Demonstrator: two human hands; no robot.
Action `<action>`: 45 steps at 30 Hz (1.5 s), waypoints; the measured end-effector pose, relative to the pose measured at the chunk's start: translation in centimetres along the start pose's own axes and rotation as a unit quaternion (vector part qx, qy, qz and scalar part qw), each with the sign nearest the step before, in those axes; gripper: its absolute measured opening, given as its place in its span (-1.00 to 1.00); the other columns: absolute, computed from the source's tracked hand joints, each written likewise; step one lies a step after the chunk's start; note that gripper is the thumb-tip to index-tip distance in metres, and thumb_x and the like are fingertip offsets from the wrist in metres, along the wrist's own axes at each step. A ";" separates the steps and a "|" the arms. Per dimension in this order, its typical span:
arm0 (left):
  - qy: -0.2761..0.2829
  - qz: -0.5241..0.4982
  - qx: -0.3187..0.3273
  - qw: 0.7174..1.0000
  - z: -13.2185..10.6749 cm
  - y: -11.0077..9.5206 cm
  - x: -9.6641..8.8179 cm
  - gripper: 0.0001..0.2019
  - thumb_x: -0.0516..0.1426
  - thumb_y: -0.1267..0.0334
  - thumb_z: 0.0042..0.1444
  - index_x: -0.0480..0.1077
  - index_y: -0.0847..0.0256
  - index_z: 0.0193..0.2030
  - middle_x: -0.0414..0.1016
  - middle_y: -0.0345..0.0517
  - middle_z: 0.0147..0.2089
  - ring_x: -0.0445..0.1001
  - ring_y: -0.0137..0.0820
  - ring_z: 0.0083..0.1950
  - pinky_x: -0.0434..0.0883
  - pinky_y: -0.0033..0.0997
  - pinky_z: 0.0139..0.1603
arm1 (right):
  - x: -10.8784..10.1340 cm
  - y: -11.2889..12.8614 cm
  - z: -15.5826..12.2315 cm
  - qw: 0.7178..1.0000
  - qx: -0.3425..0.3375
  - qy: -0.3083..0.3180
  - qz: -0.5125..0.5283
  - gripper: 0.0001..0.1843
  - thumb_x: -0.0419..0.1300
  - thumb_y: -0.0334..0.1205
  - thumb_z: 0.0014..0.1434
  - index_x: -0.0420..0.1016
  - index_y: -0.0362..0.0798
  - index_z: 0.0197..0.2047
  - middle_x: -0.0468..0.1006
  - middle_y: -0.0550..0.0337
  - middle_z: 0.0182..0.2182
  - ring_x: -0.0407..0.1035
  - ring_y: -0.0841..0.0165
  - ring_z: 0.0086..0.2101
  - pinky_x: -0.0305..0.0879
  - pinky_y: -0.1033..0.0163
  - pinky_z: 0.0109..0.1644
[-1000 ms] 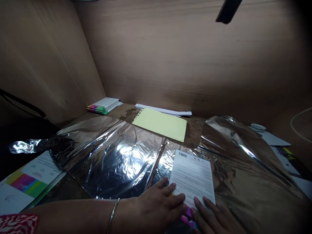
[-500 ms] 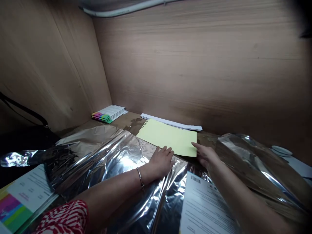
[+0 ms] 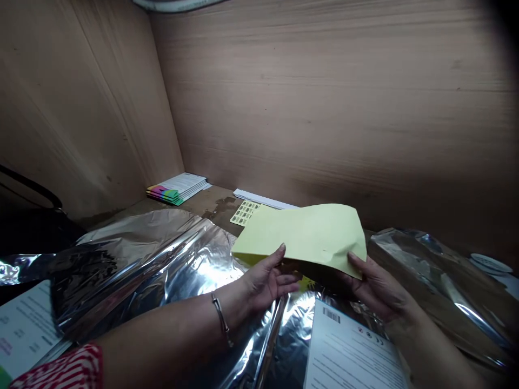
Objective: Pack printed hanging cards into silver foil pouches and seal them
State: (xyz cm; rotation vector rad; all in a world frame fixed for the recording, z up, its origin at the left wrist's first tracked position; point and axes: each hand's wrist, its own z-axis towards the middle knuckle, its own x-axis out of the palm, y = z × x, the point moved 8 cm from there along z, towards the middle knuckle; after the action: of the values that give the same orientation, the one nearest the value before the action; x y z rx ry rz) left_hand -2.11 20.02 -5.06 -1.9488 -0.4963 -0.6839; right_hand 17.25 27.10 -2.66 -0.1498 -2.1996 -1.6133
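Observation:
A pale yellow sheet of paper (image 3: 302,232) is lifted and bowed above the shiny film. My right hand (image 3: 375,286) pinches its near right corner, thumb on top and fingers beneath, and the paper is creased there. My left hand (image 3: 270,278) is turned palm up at the sheet's near edge, its thumb against the paper and its fingers stretched out below. Behind the sheet, a yellow sheet of barcode stickers (image 3: 244,213) shows in part. Below my hands lie silvery plastic film (image 3: 194,265) and a white printed booklet or card (image 3: 348,346) with a barcode.
A stack of colourful printed booklets (image 3: 178,188) sits in the back left corner. White folded paper (image 3: 263,199) lies along the back wooden wall (image 3: 308,108). Clear plastic (image 3: 438,281) and a white round object (image 3: 490,263) are at right, a dark bag (image 3: 28,221) at left.
My right hand has raised the yellow sheet's right side and moved it right, uncovering printed stickers. My left hand has turned from palm down on the film to palm up by the sheet.

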 end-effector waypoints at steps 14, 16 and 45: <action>-0.139 -0.098 0.073 0.983 1.9 0.7 0.2 -0.80 0.10 0.35 0.31 0.38 0.45 -0.02 0.57 0.16 -0.10 0.59 -0.37 -0.22 0.56 -0.45 -0.21 | 1.0 3.9 -2.5 0.813 -0.316 -0.203 -0.445 -0.73 0.21 -0.08 0.15 0.52 -0.03 -0.12 0.46 -0.02 -0.04 0.34 0.07 0.00 0.25 -0.11 0.16; -0.126 -0.101 0.087 0.983 2.1 0.8 0.1 -0.82 0.11 0.37 0.30 0.41 0.43 -0.04 0.57 0.14 -0.12 0.58 -0.37 -0.23 0.55 -0.45 -0.22 | 4.7 3.2 -2.7 0.746 -0.414 -0.114 -0.510 -0.73 0.17 -0.08 0.21 0.57 -0.05 -0.15 0.48 -0.01 -0.10 0.36 0.11 -0.04 0.27 -0.07 0.12; -0.140 -0.129 0.086 0.978 2.5 1.9 -0.5 -0.86 0.25 0.33 0.16 0.46 0.39 -0.22 0.53 -0.05 -0.38 0.47 -0.46 -0.46 0.45 -0.50 -0.38 | 9.8 1.4 -1.3 0.721 -0.400 0.018 -0.566 -0.91 0.15 -0.34 0.22 0.48 -0.05 -0.25 0.45 0.14 -0.29 0.38 0.29 -0.26 0.34 0.21 -0.18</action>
State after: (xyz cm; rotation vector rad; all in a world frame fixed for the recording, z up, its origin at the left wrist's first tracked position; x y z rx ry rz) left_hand -0.73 21.41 -7.56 -1.8407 -0.9640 -0.5086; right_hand 9.11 24.84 2.67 1.2065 -1.3026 -3.0394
